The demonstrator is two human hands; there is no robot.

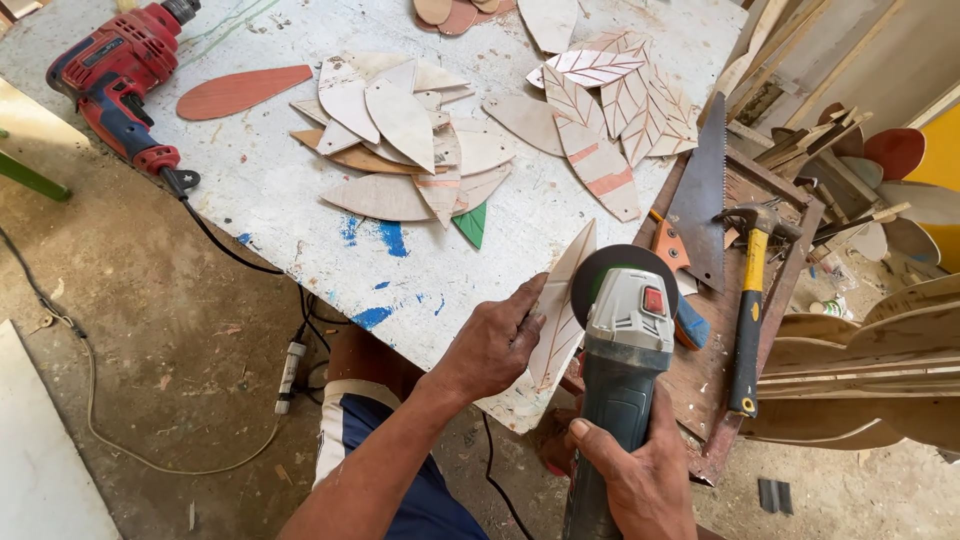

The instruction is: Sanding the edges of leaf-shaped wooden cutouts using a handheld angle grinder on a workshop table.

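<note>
Wooden leaf (562, 310), carved with veins, held upright on its edge at the near rim of the paint-splashed table (270, 190), pinched by left hand (495, 345). Grinder (622, 350) gripped around the handle by right hand (640, 470), disc right against the leaf. Beyond: heap of leaf cutouts (410, 150), red drill (115, 75). Right: handsaw (700, 200), hammer (750, 310).

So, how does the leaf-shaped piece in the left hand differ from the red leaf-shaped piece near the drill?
The held leaf piece is pale wood with carved vein lines; the red leaf piece is plain, with no lines visible. The held leaf piece is gripped on edge by the left hand beside the angle grinder; the red leaf piece lies flat on the table, untouched. Both are pointed leaf shapes.
</note>
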